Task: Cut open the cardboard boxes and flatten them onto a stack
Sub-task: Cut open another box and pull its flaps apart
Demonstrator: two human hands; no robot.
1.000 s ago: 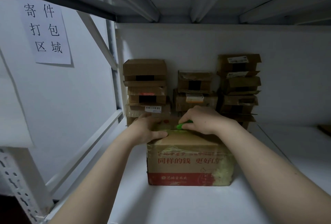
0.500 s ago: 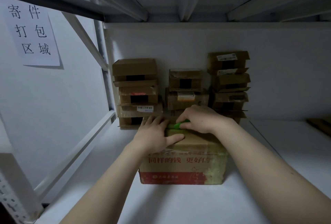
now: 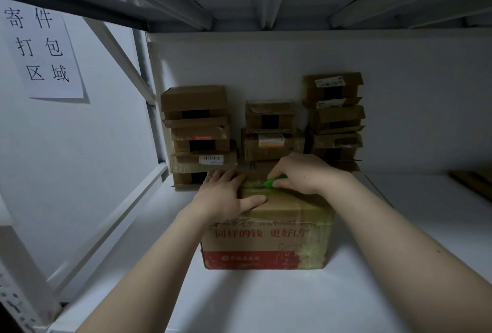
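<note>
Left hand [image 3: 223,197] steadies taped box [image 3: 266,237]; right hand [image 3: 303,173] grips green cutter [image 3: 274,181].

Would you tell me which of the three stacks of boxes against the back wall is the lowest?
The middle stack: its top sits well below the tops of the left stack and the right stack.

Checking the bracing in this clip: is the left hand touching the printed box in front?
Touching. The head view shows the left hand flat on top of the printed box, thumb across it, no gap.
</note>
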